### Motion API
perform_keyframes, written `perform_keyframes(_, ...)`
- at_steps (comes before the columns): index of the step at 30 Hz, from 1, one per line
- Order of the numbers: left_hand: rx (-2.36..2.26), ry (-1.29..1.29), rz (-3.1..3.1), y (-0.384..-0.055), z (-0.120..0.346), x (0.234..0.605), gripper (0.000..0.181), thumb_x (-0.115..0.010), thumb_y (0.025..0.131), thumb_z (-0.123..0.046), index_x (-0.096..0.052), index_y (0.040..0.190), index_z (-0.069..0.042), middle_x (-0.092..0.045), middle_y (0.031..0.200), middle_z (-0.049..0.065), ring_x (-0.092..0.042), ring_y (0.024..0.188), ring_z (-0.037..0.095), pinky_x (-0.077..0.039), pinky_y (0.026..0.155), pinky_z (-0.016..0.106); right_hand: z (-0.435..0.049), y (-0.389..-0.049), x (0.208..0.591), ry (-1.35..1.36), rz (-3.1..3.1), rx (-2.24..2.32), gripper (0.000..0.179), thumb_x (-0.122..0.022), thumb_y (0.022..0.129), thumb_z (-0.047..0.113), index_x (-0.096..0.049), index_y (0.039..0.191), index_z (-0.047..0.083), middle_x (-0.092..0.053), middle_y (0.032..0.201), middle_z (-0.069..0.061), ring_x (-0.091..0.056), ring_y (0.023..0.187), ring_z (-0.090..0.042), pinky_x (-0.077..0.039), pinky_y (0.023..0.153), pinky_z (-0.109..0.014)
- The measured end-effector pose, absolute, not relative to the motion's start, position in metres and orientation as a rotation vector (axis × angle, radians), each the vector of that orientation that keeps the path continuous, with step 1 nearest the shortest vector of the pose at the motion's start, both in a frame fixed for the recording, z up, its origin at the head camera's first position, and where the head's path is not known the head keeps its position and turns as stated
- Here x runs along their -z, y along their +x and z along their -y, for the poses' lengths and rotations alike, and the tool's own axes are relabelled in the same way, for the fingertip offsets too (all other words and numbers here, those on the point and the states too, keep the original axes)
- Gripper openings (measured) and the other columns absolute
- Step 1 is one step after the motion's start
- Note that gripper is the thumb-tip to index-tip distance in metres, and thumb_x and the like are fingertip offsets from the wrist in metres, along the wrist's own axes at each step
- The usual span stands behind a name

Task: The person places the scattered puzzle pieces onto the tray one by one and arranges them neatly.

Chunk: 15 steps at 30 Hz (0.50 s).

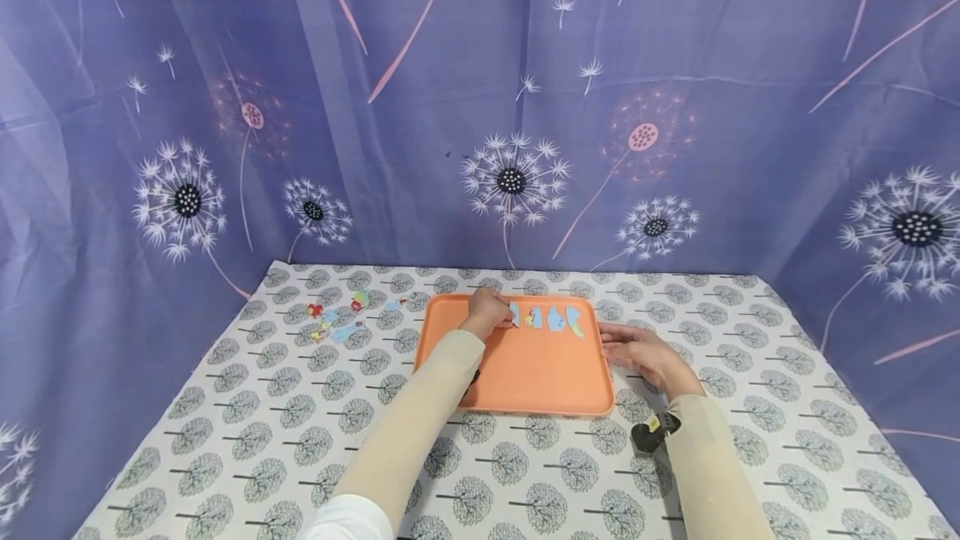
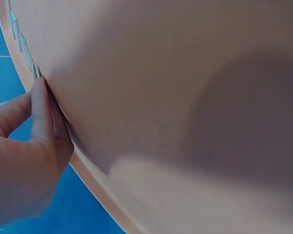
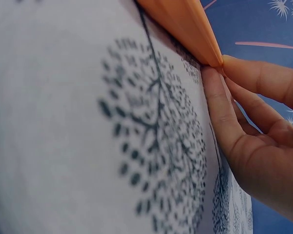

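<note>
Far on the orange tray (image 1: 547, 377), the left hand (image 1: 489, 311) pinches a blue piece (image 1: 514, 315), likely light, bendy, best edge-held, the right hand (image 1: 645, 355), fingers outstretched, touching the rim (image 1: 608, 382).

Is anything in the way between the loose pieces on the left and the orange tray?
Nothing visible blocks the cloth between those pieces and the tray; only its raised rim must be crossed. Past that is the left hand.

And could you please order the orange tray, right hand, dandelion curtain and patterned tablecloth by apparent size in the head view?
1. Dandelion curtain
2. Patterned tablecloth
3. Orange tray
4. Right hand
</note>
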State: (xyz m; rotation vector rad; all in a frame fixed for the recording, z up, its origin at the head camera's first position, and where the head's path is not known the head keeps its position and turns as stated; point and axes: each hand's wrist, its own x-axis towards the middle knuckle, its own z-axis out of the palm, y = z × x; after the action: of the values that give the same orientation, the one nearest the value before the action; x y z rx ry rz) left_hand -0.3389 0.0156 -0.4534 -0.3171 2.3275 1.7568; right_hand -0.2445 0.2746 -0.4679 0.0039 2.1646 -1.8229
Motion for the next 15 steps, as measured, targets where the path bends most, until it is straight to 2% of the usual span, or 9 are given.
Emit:
perform_keyframes(8,-1.785,-0.315,-2.325,-0.339,-0.011,0.455,0.022,-0.067,0.076,0.019,-0.067,0.096,0.011,-0.065,0.097,0.022,-0.071,0.076,0.031,-0.061,0.057,0.027,-0.273,-0.244,0.468,0.023,-2.157,1.832,0.063,-0.06,0.089,-0.004,-0.031,0.145,-0.007,-0.05,0.133,-0.027,-0.063,0.099,-0.014,-0.055,0.093,-0.031)
perform_keyframes(15,-1.835,-0.23,-2.302,-0.33,0.001,0.448,0.025,-0.066,0.079,0.015,-0.066,0.104,0.011,-0.066,0.103,0.023,-0.071,0.081,0.032,-0.062,0.069,0.033,-0.273,-0.244,0.468,0.031,-2.159,1.831,0.064,-0.061,0.089,-0.003,-0.032,0.146,-0.006,-0.048,0.134,-0.028,-0.063,0.099,-0.015,-0.055,0.093,-0.031)
